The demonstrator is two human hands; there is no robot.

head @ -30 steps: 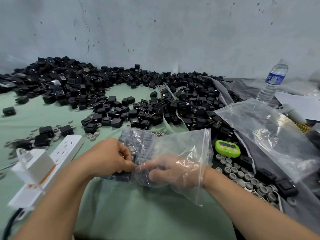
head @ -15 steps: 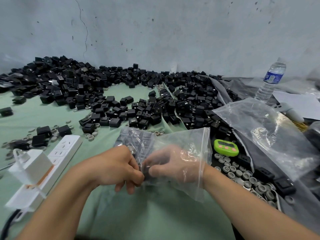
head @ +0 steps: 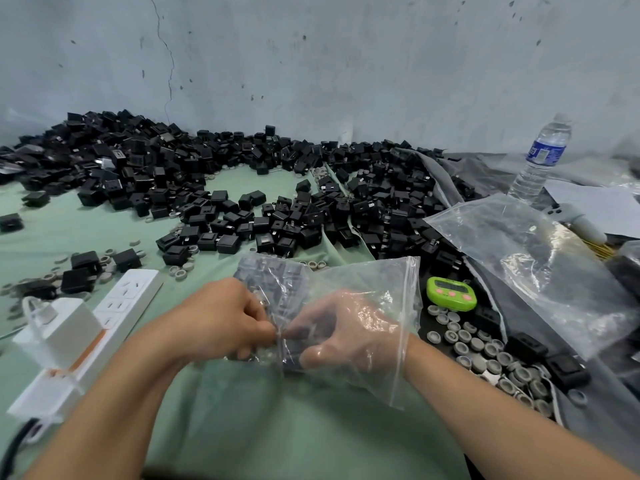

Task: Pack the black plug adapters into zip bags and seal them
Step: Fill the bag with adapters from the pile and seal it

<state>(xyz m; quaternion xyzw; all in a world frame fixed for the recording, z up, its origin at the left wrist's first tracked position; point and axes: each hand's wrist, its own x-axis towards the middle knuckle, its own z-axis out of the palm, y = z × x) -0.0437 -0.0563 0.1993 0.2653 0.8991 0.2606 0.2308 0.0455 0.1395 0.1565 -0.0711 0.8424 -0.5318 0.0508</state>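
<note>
From the head camera, the left hand (head: 225,320) pinches the edge of a clear zip bag (head: 377,282) at the centre of the green bench (head: 311,427). The right hand (head: 349,336) sits inside that bag, fingers curled on a black plug adapter (head: 300,342). The loose pile of adapters (head: 242,188) lies at twelve o'clock, a second bag (head: 540,271) at two, a power strip (head: 117,306) at nine.

- A pale blue-grey wall (head: 346,64) fills the upper half, flecked with dark specks.
- A thin crack (head: 170,81) runs down its left part.
- A mint-green cloth (head: 277,427) covers the work surface.
- A grey cloth (head: 599,427) lies at the right.
- The light is soft and even.
</note>
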